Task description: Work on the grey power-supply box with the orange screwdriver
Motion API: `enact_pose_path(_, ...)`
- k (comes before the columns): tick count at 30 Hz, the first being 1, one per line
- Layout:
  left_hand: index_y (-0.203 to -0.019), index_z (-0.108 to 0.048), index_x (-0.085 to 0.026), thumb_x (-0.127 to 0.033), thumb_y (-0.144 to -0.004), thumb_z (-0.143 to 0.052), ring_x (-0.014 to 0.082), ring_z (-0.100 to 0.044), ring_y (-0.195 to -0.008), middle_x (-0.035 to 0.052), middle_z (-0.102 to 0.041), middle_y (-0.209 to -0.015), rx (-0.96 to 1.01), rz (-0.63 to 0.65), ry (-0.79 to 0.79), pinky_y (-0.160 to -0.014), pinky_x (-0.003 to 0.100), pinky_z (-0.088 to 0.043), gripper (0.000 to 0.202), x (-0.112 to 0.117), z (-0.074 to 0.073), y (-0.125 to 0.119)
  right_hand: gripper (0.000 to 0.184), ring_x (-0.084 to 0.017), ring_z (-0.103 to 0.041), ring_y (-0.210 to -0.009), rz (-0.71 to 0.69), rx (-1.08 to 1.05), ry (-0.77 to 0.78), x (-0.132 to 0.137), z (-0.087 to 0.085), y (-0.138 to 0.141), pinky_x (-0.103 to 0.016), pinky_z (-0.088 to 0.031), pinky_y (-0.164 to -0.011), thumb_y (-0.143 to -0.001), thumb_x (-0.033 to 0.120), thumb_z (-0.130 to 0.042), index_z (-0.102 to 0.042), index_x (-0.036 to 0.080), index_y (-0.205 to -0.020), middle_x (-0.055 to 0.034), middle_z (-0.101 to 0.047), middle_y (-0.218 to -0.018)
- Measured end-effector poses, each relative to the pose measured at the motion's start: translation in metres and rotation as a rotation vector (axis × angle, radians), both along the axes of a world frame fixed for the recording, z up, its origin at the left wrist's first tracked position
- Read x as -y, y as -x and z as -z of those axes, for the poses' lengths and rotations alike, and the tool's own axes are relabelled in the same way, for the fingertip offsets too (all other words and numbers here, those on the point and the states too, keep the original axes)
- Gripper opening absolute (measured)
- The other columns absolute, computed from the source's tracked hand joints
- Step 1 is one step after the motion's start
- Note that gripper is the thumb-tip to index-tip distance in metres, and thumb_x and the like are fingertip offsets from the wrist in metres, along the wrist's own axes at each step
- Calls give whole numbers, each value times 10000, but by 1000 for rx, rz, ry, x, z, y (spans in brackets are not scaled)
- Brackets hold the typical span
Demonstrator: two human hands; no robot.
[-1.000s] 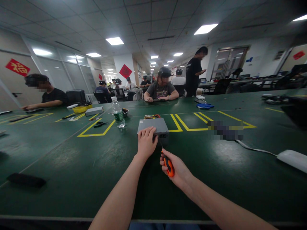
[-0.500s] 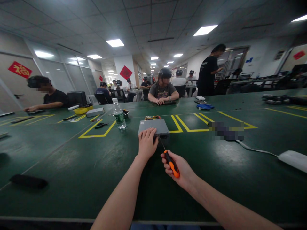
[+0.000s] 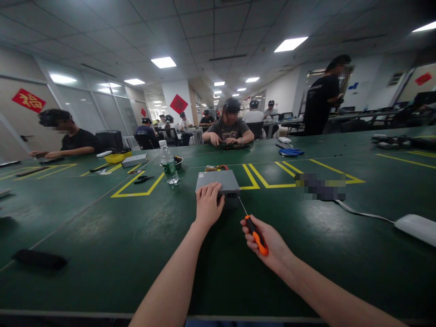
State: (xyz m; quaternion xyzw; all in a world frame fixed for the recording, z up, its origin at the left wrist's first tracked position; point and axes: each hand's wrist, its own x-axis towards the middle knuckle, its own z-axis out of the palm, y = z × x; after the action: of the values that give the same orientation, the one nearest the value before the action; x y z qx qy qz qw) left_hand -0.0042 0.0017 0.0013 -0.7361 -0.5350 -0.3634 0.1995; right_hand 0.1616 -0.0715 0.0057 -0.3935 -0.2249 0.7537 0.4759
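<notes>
A grey metal computer power supply [image 3: 223, 180] lies on the green table, its socket side facing me. Over its near left edge my left hand [image 3: 209, 202] is placed, fingers across the top and thumb against the front, gripping it. My right hand [image 3: 267, 238] is closed around the orange and black handle of a screwdriver [image 3: 256, 234]. The thin shaft points up and left, its tip by the lower right corner of the front face; whether it touches, I cannot tell. Coloured cables [image 3: 217, 168] show behind the box.
A water bottle [image 3: 168, 163] stands left of the power supply, before a metal bowl [image 3: 179, 161]. Black pliers [image 3: 143, 179] lie further left. On the right are a white power strip [image 3: 417, 229] and blue gloves [image 3: 291, 152]. A person [image 3: 231, 125] works across the table.
My right hand has moved the screwdriver to the right, its tip shifting from below the socket to the box's right corner. My left hand stays put. A standing person has moved right.
</notes>
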Motion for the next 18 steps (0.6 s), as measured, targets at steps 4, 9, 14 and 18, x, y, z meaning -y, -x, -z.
enact_pose_path(4,-1164,-497,-230,-257,-841,-469,220,-447,-1158,58,-541,-1233,0,1,4,-988,404,-278,326,0,0,0,265,-45,-399,-420,-2,2,8,-1,-1,0,-140,-299,-346,-894,257,-411,-574,86,-773,-10,-488,-596)
enact_pose_path(9,-1160,-500,-234,-250,-834,-480,216,-448,-1157,51,-542,-1231,10,8,4,-989,405,-280,327,-1,1,0,276,-44,-398,-417,-1,5,15,-1,-1,0,-140,-294,-343,-898,260,-402,-573,83,-775,-9,-486,-593)
enact_pose_path(14,-1159,-500,-242,-250,-827,-493,215,-454,-1150,48,-550,-1220,14,6,-10,-984,397,-288,333,-1,1,0,281,-44,-400,-409,-3,2,12,-2,0,1,-140,-289,-336,-897,261,-404,-573,77,-769,-9,-483,-586)
enact_pose_path(18,-1156,-501,-244,-254,-826,-494,215,-454,-1149,45,-547,-1223,18,3,-13,-982,394,-290,330,-2,2,0,284,-42,-398,-403,5,0,10,-2,0,1,-140,-293,-334,-898,260,-402,-572,79,-760,-8,-483,-582)
